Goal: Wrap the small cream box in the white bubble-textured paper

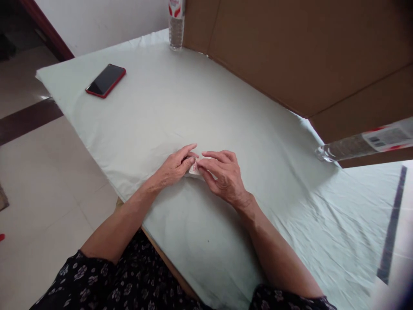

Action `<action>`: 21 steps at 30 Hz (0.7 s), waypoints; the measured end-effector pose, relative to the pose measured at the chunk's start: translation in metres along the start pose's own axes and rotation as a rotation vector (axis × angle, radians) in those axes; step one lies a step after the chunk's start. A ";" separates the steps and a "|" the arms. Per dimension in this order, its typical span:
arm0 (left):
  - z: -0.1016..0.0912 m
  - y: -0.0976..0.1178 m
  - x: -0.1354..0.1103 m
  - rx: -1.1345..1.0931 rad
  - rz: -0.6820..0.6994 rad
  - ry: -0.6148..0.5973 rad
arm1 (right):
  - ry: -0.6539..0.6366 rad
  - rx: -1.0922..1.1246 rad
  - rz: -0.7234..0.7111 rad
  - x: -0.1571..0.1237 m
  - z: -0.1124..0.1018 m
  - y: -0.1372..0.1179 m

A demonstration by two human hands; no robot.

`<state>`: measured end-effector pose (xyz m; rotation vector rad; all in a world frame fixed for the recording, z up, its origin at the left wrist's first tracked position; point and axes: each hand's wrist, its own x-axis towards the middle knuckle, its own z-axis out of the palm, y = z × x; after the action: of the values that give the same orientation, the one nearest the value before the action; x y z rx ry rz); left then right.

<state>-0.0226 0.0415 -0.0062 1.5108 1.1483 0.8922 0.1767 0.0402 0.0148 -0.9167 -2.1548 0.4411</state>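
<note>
Packet (194, 169): one, small, white, red print. Located near the table's (145, 99) near edge, between the two hands; partly hidden by fingers.
Left hand (177, 165): at the packet's left side, thumb and fingers pinching it; forefinger extended beyond.
Right hand (225, 175): at the packet's right side, thumb and forefinger gripping it; remaining fingers spread above. Hands close together, joined through the packet.
Phone (106, 81): one, dark screen, red case. Flat near the table's far left corner, well apart from both hands.
Far bottle (176, 32): clear, red-and-white label. Upright near the table's far edge, just beside the board (284, 56).
Board: brown, standing on the table beyond the hands.
Right bottle (350, 147): clear, labelled; base beside the board, upper end out of view.
Cloth (209, 262): pale green, covering the table, wrinkled at right.
</note>
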 end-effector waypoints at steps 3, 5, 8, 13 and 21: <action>0.001 0.000 -0.002 -0.011 -0.023 0.004 | 0.188 0.254 0.123 0.003 -0.023 -0.007; 0.002 -0.001 -0.002 -0.028 -0.037 0.029 | 0.336 0.413 0.244 0.006 -0.038 -0.006; 0.002 -0.002 -0.003 -0.041 -0.046 0.111 | 0.335 0.484 0.345 0.009 -0.044 0.010; 0.001 -0.002 -0.002 -0.037 0.005 0.293 | 0.359 0.575 0.575 0.000 -0.007 0.053; 0.002 -0.010 -0.001 0.200 0.090 0.306 | 0.396 0.540 0.597 -0.010 0.012 0.073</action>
<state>-0.0234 0.0401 -0.0163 1.6355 1.4345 1.1252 0.2073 0.0828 -0.0382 -1.1914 -1.2797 0.9813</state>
